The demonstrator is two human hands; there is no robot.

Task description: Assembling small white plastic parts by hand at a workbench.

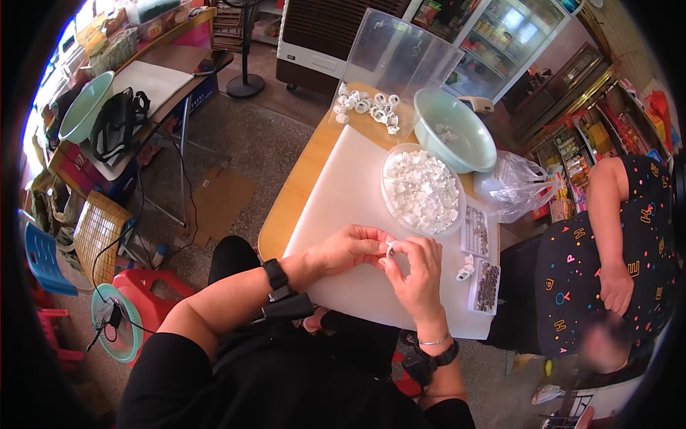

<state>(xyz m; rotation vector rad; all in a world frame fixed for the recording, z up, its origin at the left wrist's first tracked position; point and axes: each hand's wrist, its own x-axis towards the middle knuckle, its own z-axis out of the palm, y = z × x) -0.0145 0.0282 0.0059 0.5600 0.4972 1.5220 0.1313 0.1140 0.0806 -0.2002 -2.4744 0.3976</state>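
Over the near edge of the white table mat [336,186], my two hands meet at a small white plastic piece [391,248], ring-like in shape. The fingertips of my left hand [348,249] pinch it from one side. Thumb and forefinger of my right hand [416,272] close on it from the other, and the fingers partly hide it. Just beyond is a clear round bowl [386,202] heaped with small white plastic pieces. To the right lie a white tray of small dark parts [484,312], another tray of small greyish parts [475,254], and a loose white piece [465,268].
At the table's far end, several white ring-shaped pieces [361,106] lie by a clear plastic panel [400,57]. A pale green basin [446,146] and a clear plastic bag [514,186] stand on the right. A person in a patterned black shirt [572,279] is at the right side.
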